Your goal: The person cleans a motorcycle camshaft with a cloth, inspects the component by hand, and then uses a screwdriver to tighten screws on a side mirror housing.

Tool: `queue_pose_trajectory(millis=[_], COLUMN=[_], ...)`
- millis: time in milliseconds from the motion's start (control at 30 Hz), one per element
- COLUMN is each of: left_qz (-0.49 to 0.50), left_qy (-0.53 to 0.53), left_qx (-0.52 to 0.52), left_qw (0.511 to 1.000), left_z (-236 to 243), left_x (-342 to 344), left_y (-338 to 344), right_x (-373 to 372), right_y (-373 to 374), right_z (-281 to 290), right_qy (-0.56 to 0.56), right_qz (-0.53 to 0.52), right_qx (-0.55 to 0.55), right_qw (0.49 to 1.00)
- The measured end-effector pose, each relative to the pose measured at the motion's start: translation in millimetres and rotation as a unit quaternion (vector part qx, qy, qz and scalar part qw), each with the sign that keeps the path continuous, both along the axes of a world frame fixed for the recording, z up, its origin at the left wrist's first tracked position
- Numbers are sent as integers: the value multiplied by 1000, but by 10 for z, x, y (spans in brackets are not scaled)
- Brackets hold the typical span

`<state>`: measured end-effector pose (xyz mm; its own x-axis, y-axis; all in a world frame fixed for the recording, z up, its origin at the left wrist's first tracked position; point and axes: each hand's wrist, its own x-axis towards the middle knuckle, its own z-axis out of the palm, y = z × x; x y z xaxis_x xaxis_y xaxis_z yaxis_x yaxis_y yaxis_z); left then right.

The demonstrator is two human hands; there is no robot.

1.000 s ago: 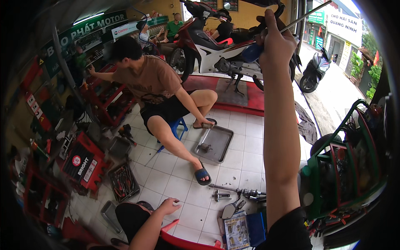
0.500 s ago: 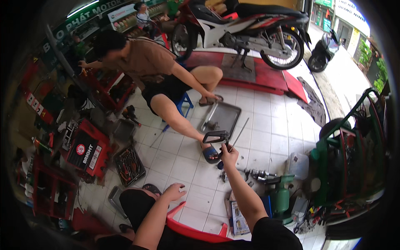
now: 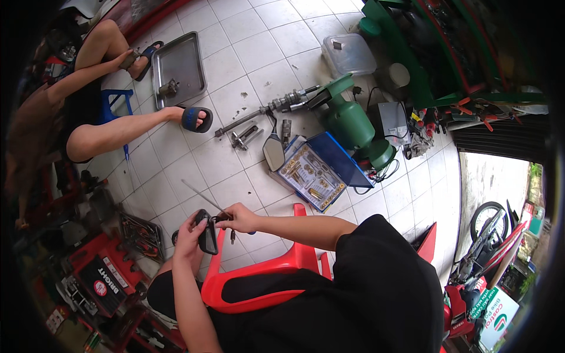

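My left hand point(image 3: 188, 234) is wrapped round the black housing of a motorbike side mirror point(image 3: 208, 236), held low in front of me above a red plastic stool point(image 3: 235, 291). At the mirror's stem my right hand point(image 3: 240, 219) is closed, its fingers almost meeting the left ones. It also grips a long-shafted screwdriver point(image 3: 199, 192), whose thin shaft points away to the far left; a bit of blue handle shows below the palm. A second side mirror point(image 3: 273, 152) lies on the tiled floor beside an open blue case point(image 3: 338, 162) of brass-coloured parts.
A green bench grinder point(image 3: 352, 125) stands right of a long metal shaft point(image 3: 259, 112). Another person's sandalled foot point(image 3: 196, 119) rests near a metal tray point(image 3: 194, 65). A tool tray point(image 3: 141, 235) and red toolbox point(image 3: 103, 276) are at left; a clear plastic box point(image 3: 350, 56) lies beyond.
My view has swung right and downward. The mirror and screwdriver have come in close to me in my right hand, and my left hand, empty before, has taken hold of the mirror.
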<state>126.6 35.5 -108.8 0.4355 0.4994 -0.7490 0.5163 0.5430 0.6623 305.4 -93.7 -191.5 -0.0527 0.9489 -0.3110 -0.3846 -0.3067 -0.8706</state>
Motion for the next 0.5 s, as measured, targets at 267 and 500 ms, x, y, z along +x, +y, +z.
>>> queue_pose_trajectory(millis=[267, 500], left_qz=[133, 201], left_qy=[-58, -45], left_qx=[-127, -118], left_qw=[981, 971], left_z=[255, 438], left_x=[212, 388], left_y=[36, 20], right_x=[137, 213], right_y=[448, 384], right_z=[268, 55], right_qy=[-1, -207], right_qz=[35, -108], right_qx=[26, 146], right_qw=[999, 961])
